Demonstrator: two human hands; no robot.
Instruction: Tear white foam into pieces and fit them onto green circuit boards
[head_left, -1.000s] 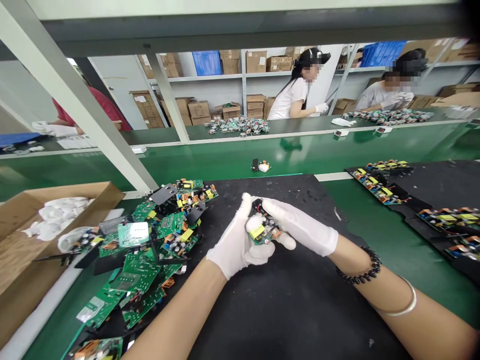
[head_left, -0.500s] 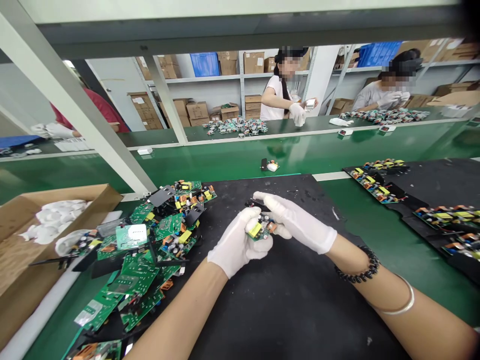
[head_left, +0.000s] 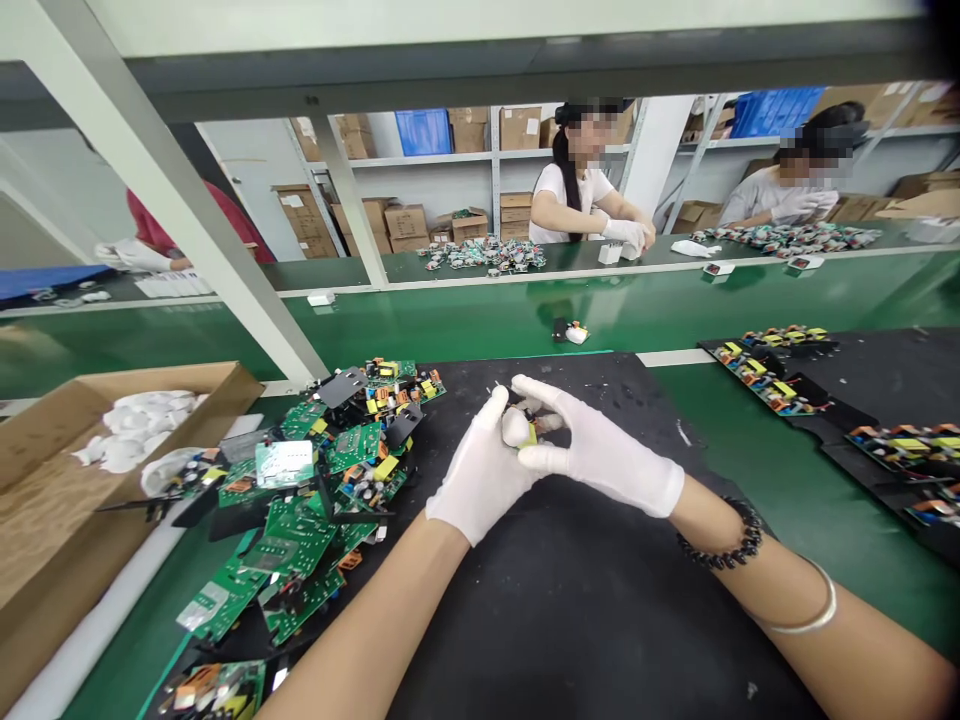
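At the centre of the frame the left hand (head_left: 480, 480) and the right hand (head_left: 600, 455), both in white gloves, met over the black mat (head_left: 570, 600) on the table (head_left: 750, 480). Between them sat a small circuit board (head_left: 527, 432), almost wholly covered: only a sliver of yellow and green showed between the left thumb and the right hand's curled fingers (head_left: 544, 458). The left hand's fingers were closed about the board from below and from the left; the right hand's thumb and lower fingers pinched it from the right, while its forefinger stood extended toward the upper left. The board was held clear of the mat, not resting on it. The step in hand appeared to be close handling of a single board, either fitting or checking a part on it; which of the two could not be told, the working face being hidden. The next move, in the inspector's judgement, would call for a steady grip from the left hand and fine pressure from the right fingertips, since the part was small and little of it lay exposed. A heap of green boards (head_left: 315, 500) lay at the lower left beside a cardboard box (head_left: 45, 560) holding white pieces. Finished rows of boards (head_left: 765, 375) lay on black trays at the right. Across the green conveyor (head_left: 480, 320), in the upper frame, other persons worked at their own places.
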